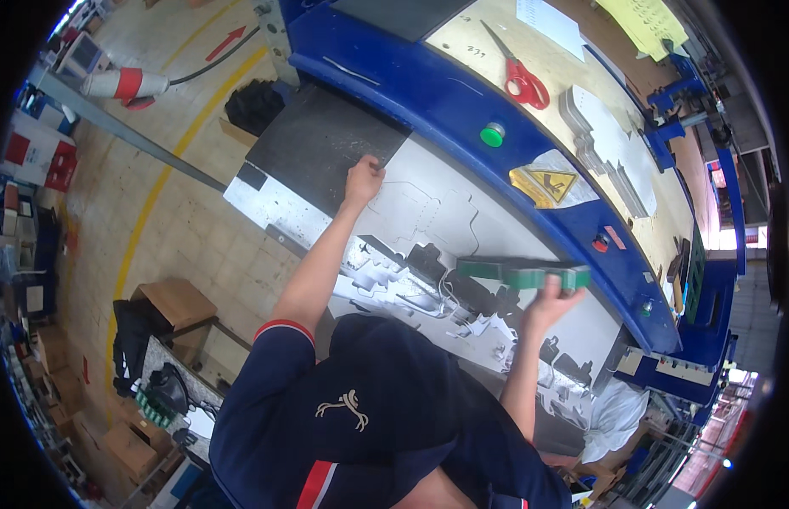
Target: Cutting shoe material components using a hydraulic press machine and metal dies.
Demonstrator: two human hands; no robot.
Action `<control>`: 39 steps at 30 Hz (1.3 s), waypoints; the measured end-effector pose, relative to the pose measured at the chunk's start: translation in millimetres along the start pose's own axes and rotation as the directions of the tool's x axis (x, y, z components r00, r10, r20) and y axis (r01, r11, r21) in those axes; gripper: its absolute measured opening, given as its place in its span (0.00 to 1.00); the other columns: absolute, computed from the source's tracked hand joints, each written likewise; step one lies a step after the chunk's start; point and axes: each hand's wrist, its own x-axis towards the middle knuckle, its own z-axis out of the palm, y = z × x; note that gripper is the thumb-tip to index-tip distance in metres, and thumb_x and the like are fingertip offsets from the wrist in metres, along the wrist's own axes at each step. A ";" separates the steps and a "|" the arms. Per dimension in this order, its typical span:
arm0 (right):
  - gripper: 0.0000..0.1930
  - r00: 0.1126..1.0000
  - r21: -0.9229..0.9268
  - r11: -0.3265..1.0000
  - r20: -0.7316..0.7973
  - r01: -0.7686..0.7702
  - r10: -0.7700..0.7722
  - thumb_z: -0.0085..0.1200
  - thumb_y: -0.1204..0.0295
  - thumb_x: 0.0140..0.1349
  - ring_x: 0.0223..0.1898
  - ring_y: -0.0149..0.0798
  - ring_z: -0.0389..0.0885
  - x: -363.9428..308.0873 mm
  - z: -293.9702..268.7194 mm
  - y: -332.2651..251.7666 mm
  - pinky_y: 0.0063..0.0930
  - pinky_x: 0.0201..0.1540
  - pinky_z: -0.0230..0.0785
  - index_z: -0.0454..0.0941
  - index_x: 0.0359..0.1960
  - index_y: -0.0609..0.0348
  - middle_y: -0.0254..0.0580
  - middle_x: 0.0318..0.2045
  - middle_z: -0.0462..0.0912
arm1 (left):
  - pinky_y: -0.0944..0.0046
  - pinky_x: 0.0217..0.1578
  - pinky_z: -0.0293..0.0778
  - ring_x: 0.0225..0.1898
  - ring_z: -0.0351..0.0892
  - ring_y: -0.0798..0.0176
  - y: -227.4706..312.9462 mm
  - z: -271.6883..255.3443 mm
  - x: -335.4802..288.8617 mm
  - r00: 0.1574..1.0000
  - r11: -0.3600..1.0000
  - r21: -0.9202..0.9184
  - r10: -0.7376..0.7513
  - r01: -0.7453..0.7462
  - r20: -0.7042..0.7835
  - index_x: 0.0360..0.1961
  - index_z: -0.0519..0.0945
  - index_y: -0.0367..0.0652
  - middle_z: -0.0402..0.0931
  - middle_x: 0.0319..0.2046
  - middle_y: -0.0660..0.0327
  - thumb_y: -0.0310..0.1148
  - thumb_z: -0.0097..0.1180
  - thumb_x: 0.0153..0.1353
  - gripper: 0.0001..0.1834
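In front of me lies a pale grey sheet (428, 216) with cut outlines on it. My right hand (551, 307) is closed on a green-sided block (523, 273) over the sheet's right part; the block is smeared by motion, and its exact kind does not show. My left hand (365, 181) has its fingers curled together where the sheet meets a dark board (314, 140). Whether it pinches the sheet's edge or something small, I cannot make out. Torn white offcuts (394, 284) with irregular holes lie between my arms, on the near side.
A blue machine beam (428, 93) curves across beyond the sheet, bearing a green button (493, 134), a red button (600, 243) and a yellow warning label (544, 182). On its top lie red-handled scissors (523, 83) and stacked cut pieces (602, 140). A metal rail (131, 127) runs at the left.
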 end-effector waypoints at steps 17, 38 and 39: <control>0.29 0.053 -0.596 0.349 0.456 -0.723 0.888 0.50 0.44 0.65 0.33 0.44 0.86 111.5 -156.1 87.9 0.37 0.38 0.83 0.72 0.47 0.62 0.55 0.35 0.84 | 0.36 0.70 0.39 0.75 0.34 0.37 69.4 116.2 -95.5 0.705 0.739 0.225 0.437 -0.636 0.559 0.72 0.58 0.50 0.41 0.72 0.39 0.62 0.68 0.45 0.56; 0.28 0.819 -0.539 0.725 0.571 0.429 -0.060 0.68 0.63 0.50 0.52 0.47 0.70 126.0 -144.5 179.6 0.42 0.52 0.61 0.78 0.55 0.50 0.45 0.48 0.71 | 0.39 0.71 0.32 0.76 0.35 0.43 81.3 152.4 -128.2 0.805 0.739 0.360 0.411 -0.570 0.428 0.71 0.61 0.52 0.45 0.73 0.46 0.59 0.79 0.24 0.68; 0.28 0.814 -0.545 0.717 0.578 0.436 -0.056 0.68 0.63 0.50 0.52 0.47 0.70 122.3 -146.0 177.9 0.42 0.52 0.61 0.78 0.55 0.50 0.45 0.48 0.71 | 0.39 0.71 0.32 0.76 0.35 0.43 80.1 156.1 -126.2 0.807 0.747 0.349 0.415 -0.566 0.421 0.71 0.61 0.52 0.45 0.73 0.46 0.59 0.78 0.25 0.67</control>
